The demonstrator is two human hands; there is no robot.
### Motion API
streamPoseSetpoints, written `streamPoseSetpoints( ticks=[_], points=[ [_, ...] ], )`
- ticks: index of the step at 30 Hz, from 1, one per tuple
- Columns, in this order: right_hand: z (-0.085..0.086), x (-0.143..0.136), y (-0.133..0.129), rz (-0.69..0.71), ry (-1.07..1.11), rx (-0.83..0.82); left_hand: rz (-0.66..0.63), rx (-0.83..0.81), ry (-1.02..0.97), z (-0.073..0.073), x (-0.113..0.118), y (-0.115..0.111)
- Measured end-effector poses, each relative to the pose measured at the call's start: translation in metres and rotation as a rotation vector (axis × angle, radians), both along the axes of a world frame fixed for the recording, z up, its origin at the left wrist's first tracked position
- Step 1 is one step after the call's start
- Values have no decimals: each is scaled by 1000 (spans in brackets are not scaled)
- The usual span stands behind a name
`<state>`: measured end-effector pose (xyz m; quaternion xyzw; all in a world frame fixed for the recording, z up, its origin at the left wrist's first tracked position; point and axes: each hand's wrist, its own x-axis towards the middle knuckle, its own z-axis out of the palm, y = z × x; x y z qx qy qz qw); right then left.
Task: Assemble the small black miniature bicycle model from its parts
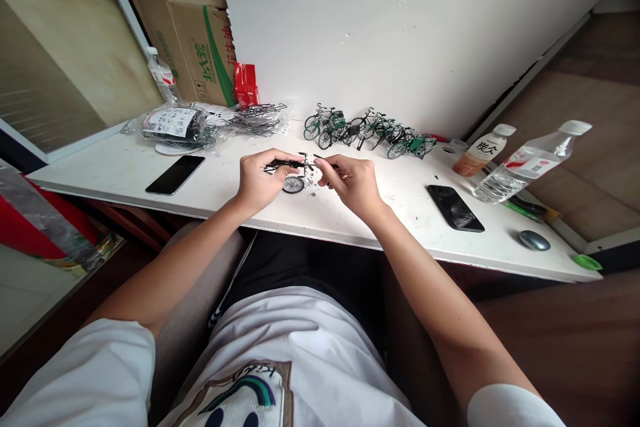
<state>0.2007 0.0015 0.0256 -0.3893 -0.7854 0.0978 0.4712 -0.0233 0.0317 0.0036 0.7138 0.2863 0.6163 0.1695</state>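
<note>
My left hand point(261, 179) is closed on a small black part above the white table point(350, 213). Fingers of my right hand point(350, 180) pinch a thin dark piece, its tip close to the part in my left hand. Between and just below both hands, a small spoked wheel point(293, 185) and tiny loose bits lie on the table. Whether the wheel is joined to the held part cannot be made out. Beyond my hands stand several small green and black model bicycles point(367, 128).
Phones lie left point(175, 175) and right point(455, 207). At the right are a drink bottle point(484, 151), a water bottle point(533, 163), a mouse point(534, 240) and a green cap point(587, 261). Bagged parts point(173, 125) and a carton point(193, 53) occupy the back left.
</note>
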Motion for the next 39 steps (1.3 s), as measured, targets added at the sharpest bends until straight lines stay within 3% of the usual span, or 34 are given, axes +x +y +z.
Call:
streamPoseSetpoints(
  ticks=[8,13,19,23,25,27,31,39],
  points=[
    [1,4,4,-27,-301,199,73,141,72,13,-6,0],
    [5,4,1,-24,-274,174,75,201,70,10,-2,-3],
    [10,1,-5,79,-39,-197,103,352,80,7,-2,-2],
    [11,1,-1,307,164,-542,71,428,137,6,-6,3],
    [11,1,0,358,211,-610,48,434,161,8,-7,4],
    [12,0,0,304,200,-556,25,415,168,11,-9,3],
    [18,-3,-10,125,16,-284,10,309,162,18,-9,-1],
    [16,1,-9,-20,-385,130,4,146,107,17,-8,-2]
  ],
)
